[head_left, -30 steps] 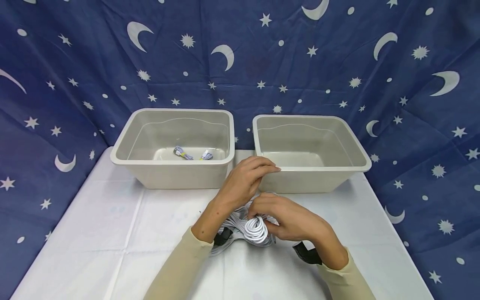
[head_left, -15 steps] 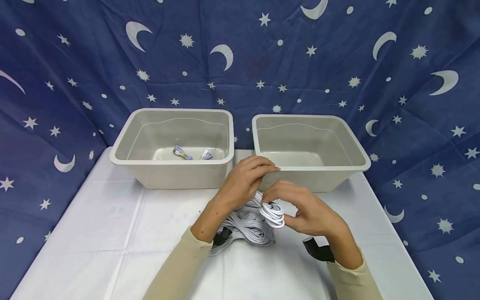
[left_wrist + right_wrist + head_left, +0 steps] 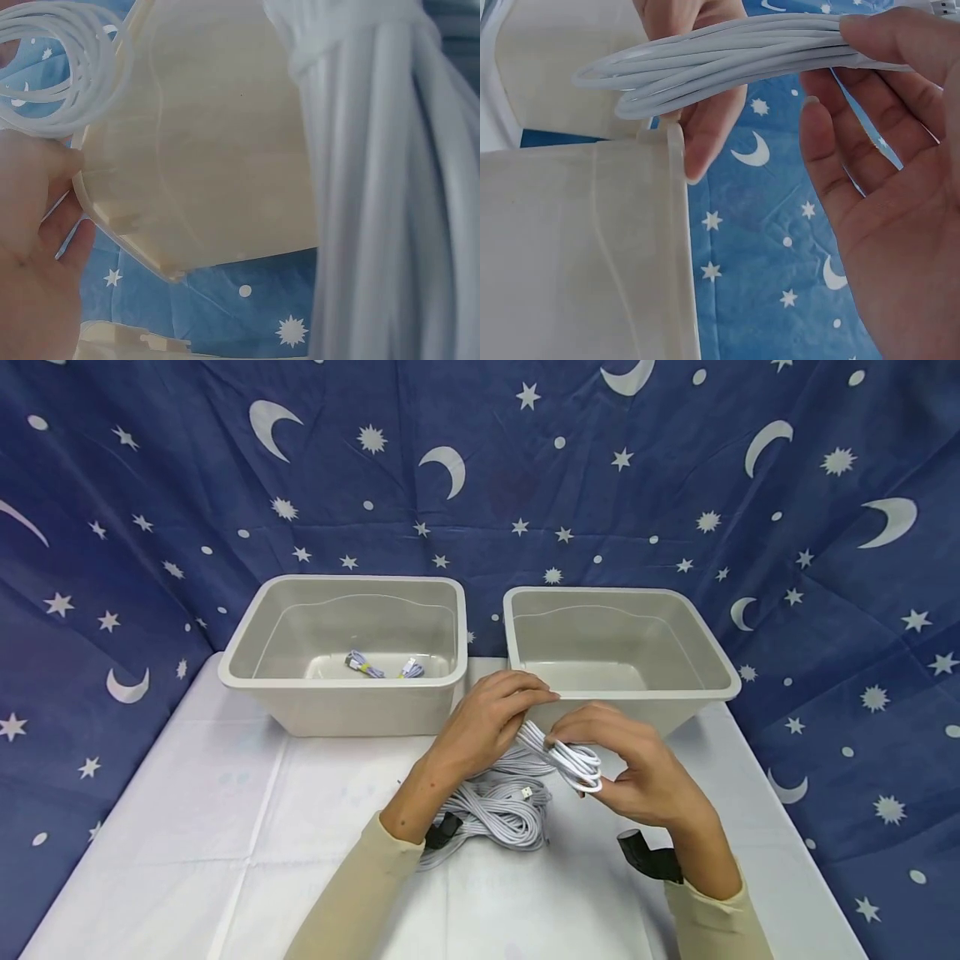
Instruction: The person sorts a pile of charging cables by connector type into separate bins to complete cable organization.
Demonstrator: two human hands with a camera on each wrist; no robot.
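My right hand (image 3: 637,764) pinches a coiled white cable (image 3: 573,764) above the table, in front of the right bin. In the right wrist view, thumb and fingertips grip one end of the coil (image 3: 727,64), near a small metal plug. The left hand (image 3: 487,718) rests with extended fingers on the near rim of the right bin (image 3: 660,696), at its left corner. Beneath the left wrist lies a heap of grey-white cables (image 3: 502,818) with one USB plug (image 3: 527,792) on top. Close up, a cable bundle (image 3: 375,150) fills the right of the left wrist view.
A second beige bin (image 3: 345,710) stands to the left, holding two small cable bundles (image 3: 363,665) with yellow marks. Both bins stand on a white-covered table (image 3: 187,860). A blue cloth (image 3: 510,485) with moons and stars hangs behind.
My right hand has lifted the coiled cable off the heap and carried it right and toward the right bin, uncovering the USB plug. The left hand has stayed at the bin rim.
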